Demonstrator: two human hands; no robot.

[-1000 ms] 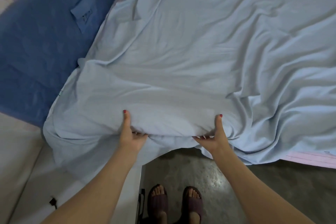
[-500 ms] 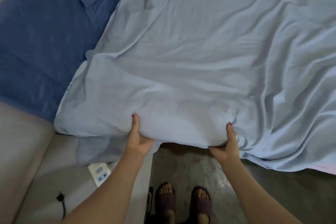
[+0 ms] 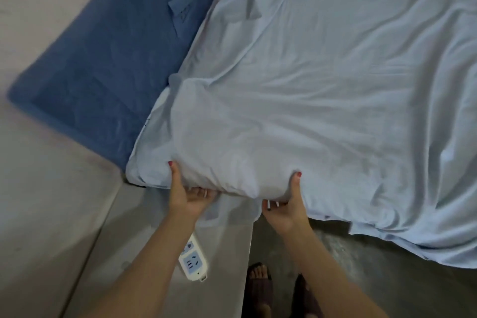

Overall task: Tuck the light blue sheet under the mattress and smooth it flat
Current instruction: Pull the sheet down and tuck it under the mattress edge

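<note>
The light blue sheet (image 3: 322,90) covers the mattress, whose near corner now sits higher than a second ago, sheet wrapped around it. Left hand (image 3: 189,196) and right hand (image 3: 285,210) grip that corner, thumbs on top, fingers curled underneath. A dark blue mat (image 3: 103,59) lies left; a power strip (image 3: 192,261) has appeared below.

The sheet (image 3: 322,90) is plain light blue; the mat (image 3: 103,59) beside it is dark blue; the power strip (image 3: 192,262) is white with blue socket faces; the thumbnails carry red polish; the slippers (image 3: 259,289) are dark purplish-brown; the floor (image 3: 374,273) is mottled grey.
</note>
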